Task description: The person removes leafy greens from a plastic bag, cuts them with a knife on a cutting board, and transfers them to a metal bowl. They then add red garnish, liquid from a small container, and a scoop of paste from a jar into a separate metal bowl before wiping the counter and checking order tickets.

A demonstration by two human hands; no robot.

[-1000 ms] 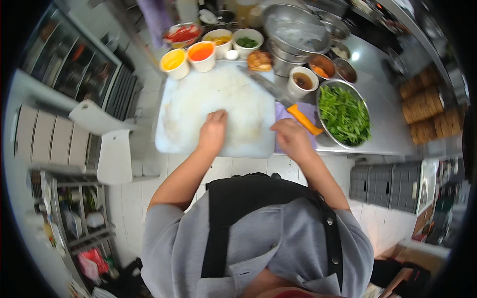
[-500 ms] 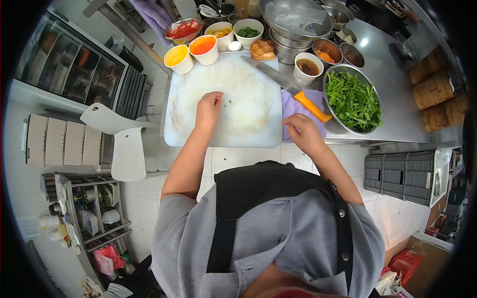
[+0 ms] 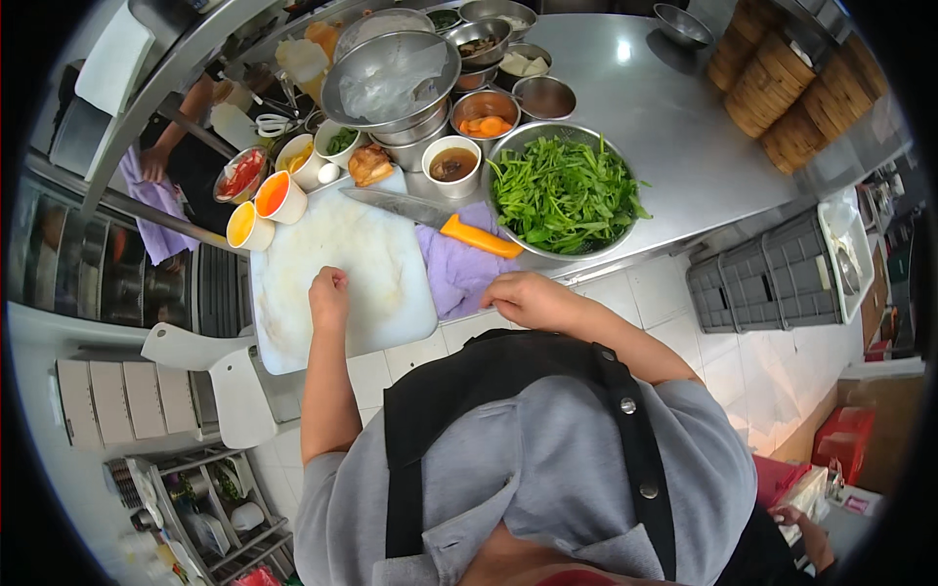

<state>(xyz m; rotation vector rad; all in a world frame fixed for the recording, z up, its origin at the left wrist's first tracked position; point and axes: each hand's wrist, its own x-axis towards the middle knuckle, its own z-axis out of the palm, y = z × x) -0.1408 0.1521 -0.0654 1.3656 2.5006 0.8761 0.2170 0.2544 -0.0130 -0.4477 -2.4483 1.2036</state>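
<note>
My left hand hovers over or rests on the white cutting board, its fingers curled closed; anything inside them is hidden. At the near edge of the purple cloth, my right hand has its fingers bent together, and I cannot make out what they hold, if anything. A knife with an orange handle lies across the board's far right corner and the cloth. Right of it stands a metal bowl full of cut leafy greens. A browned piece of food sits at the board's far edge.
Paper cups of yellow and orange food line the far left, near a white egg. Stacked metal bowls and a cup of brown liquid stand farther back. Bamboo steamers are at right. Another person's hand shows far left.
The view has turned to the right, so board and bowls appear farther left. Small green bits near my left hand no longer show on the board. Both hands stay closed.
</note>
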